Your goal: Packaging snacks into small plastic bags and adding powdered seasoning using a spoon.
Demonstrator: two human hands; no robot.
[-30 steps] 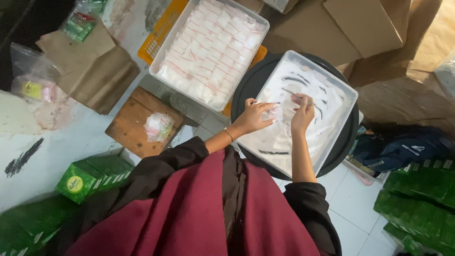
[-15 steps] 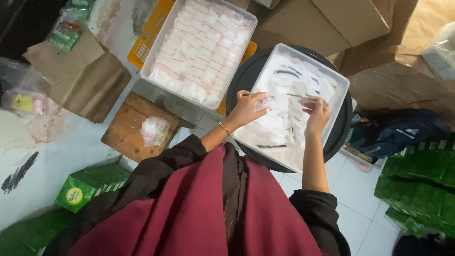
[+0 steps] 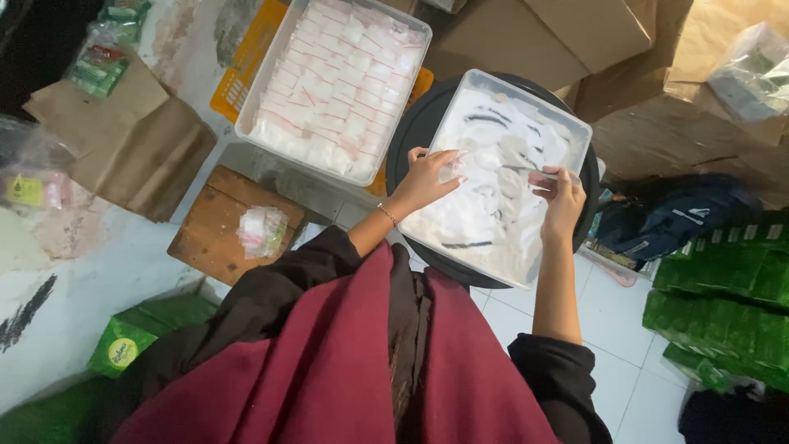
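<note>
Left hand fingertips cover small clear packet, contents unreadable. Thin tool in right hand too small to identify. Green packs run off right edge. Plastic bag cut at top corner, contents blurred.

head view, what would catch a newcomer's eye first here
Both hands meet over a clear tray of white powder on a round black stand: the left hand pinches a small clear packet, the right hand holds a thin spoon-like tool. Up-left, a second tray is packed with rows of filled white packets, and green boxes stack at right.
</note>
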